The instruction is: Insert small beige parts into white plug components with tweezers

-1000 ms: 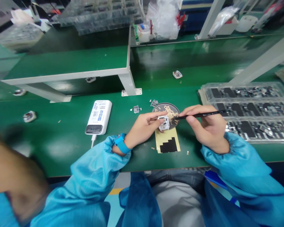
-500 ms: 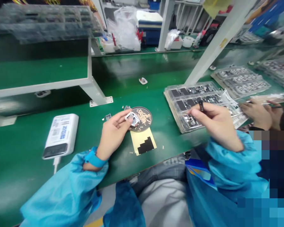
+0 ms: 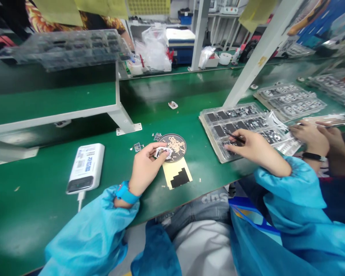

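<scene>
My left hand (image 3: 146,165) pinches a small white plastic housing (image 3: 163,152) between thumb and fingers, beside a round grey mesh dish (image 3: 176,158) of small tan pieces. Under the dish's near edge lies a yellow sheet (image 3: 168,173) bearing a stepped black patch (image 3: 180,178). My right hand (image 3: 255,148) grips dark tweezers (image 3: 235,137), their tips pointing left over a clear compartment tray (image 3: 209,142). Dark flat pieces and small metallic parts fill the tray's compartments. Whether the tweezer tips touch a part, I cannot tell.
A white power bank (image 3: 87,165) with a cable stands left. Small clear parts (image 3: 137,147) lie behind my left hand. Another white housing (image 3: 173,104) sits farther back. A raised shelf (image 3: 74,99) and slanted post (image 3: 247,69) border the bench. A co-worker's hands (image 3: 310,136) are at right.
My right hand has lowered toward the tray, and the tweezers now point left over it. My left hand still holds the housing, now tilted flatter. The camera view has shifted slightly.
</scene>
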The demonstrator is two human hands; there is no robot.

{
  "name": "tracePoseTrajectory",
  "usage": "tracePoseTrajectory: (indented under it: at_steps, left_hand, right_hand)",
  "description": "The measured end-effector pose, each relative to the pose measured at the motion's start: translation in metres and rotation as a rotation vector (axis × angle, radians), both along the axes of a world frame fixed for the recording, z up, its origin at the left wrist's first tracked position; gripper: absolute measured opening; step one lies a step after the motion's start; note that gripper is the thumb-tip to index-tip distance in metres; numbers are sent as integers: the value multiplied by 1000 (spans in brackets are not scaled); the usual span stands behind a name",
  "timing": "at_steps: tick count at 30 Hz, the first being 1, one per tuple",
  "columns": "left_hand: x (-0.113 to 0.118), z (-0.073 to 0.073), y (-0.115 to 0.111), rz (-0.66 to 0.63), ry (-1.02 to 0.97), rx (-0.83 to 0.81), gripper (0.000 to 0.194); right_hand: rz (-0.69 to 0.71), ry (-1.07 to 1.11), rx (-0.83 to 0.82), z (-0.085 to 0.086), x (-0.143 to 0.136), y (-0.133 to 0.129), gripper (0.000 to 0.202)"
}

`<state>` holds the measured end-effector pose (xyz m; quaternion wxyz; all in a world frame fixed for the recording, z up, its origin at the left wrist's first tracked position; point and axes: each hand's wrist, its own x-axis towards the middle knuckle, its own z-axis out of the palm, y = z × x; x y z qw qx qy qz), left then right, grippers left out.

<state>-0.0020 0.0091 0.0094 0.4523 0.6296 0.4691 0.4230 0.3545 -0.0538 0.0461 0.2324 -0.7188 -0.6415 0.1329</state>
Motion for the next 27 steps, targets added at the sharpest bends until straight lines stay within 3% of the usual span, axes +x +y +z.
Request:
tracePoseTrajectory:
  at_steps: [3,7,11,13,15,20,27]
  left_hand:
    - [1,-3,2,11,-45,-5,28]
    - [2,-4,2,-7,-136,-68,30]
    - [3,4,-6,-220,-166,-210,36]
    - [4,7,-10,-298,-170,-261,38]
    - [5,7,-12,-303,-185,-270,38]
    - [5,4,-7,-175,-304,-256,40]
    - [3,10,-2,-146,-368,-422,44]
  right_hand:
    - [-41,265,74,14,-4,4,39]
    - [-43,293,140,39,-34,20,37]
    - [316,380,76,46,-87,46,27]
    - [512,386,67,39,-115,59,25]
    - [605,436,65,28,-139,66,26]
    - [386,708,89,-6,-166,65,33]
    - [360,437,178,-29,-158,59,22]
